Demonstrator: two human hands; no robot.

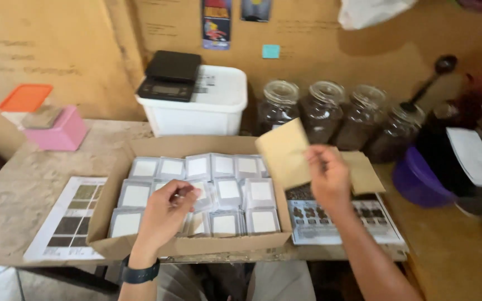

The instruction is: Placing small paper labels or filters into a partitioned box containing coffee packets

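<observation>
Your left hand (164,214) reaches down into the open cardboard box (140,239), and its fingers (188,193) are pinched together on one clear filter packet (203,195) among about fifteen packets in three rows. Your right hand (328,177) is raised above the box's right edge, wrist bent, fingers closed on the corner of one brown paper pouch (283,153). Four glass jars (321,110) of dark beans stand in a row behind on the tabletop (6,206).
</observation>
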